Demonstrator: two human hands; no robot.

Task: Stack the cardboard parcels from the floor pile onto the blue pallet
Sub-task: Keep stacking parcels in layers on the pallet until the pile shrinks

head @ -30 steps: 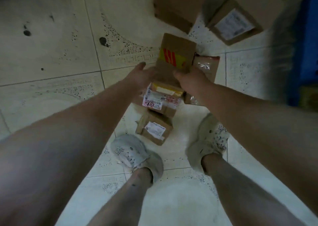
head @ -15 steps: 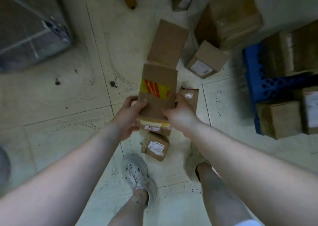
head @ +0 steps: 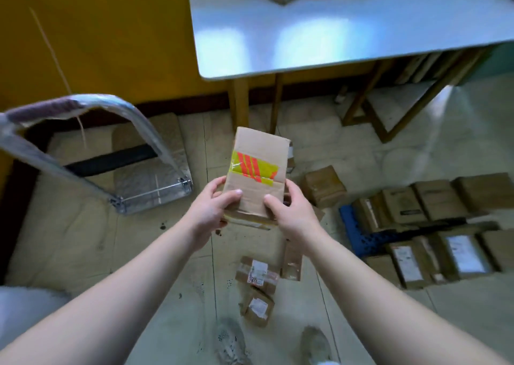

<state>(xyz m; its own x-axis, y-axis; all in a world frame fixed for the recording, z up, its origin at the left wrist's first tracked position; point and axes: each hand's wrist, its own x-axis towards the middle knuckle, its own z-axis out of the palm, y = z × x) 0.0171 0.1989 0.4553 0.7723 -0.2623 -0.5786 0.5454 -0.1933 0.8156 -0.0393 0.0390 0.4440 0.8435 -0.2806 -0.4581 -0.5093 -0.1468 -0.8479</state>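
I hold a flat cardboard parcel (head: pixel 258 167) with yellow and red tape at chest height, with a thinner parcel pressed under it. My left hand (head: pixel 211 211) grips its near left corner and my right hand (head: pixel 289 211) its near right corner. The blue pallet (head: pixel 358 236) lies on the floor to the right, mostly covered by several brown parcels (head: pixel 434 225). Three small parcels remain on the floor below my hands: a labelled parcel (head: pixel 257 274), a smaller labelled parcel (head: pixel 257 307) and a narrow one (head: pixel 292 259).
A white table (head: pixel 319 30) with boxes on it stands ahead by a yellow wall. A metal trolley (head: pixel 91 153) with a wrapped handle is on the left. One brown box (head: pixel 324 186) sits on the floor beside the pallet. My feet are at the bottom edge.
I have straightened up, lifting the taped parcel from floor level to chest height. The view rose from the tiles to take in the table, trolley and pallet.
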